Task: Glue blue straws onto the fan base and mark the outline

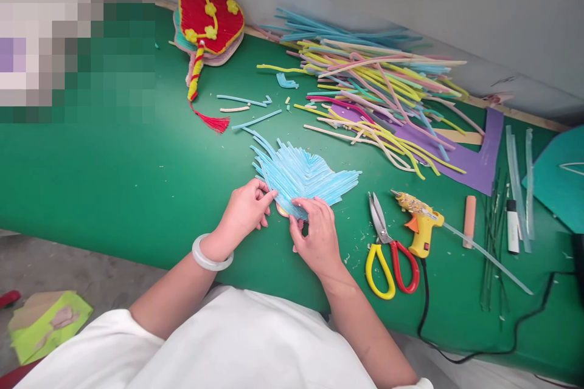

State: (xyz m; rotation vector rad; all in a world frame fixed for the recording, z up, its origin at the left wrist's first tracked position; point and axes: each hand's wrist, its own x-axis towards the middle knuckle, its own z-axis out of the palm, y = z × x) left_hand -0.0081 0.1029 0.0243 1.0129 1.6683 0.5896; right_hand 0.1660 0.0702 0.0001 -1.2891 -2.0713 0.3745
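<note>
A light blue panel of pipe cleaners [303,170], laid side by side in a V pattern with uneven ends, lies on the green table in front of me. My left hand [246,209] is closed at its left edge, thumb and forefinger pinching a blue pipe cleaner [269,179]. At the panel's lower edge my right hand [316,232] is curled, fingertips pressing on the blue strands and thumb tucked near the rim. A bit of pale backing [282,211] shows between the hands. The undersides of my fingers are hidden.
Scissors [383,243] and a yellow glue gun [418,222] with a trailing black cord lie to the right. Behind is a pile of coloured pipe cleaners [369,79] over a purple sheet [490,152]. A red fan [212,18] with a tassel rests back left.
</note>
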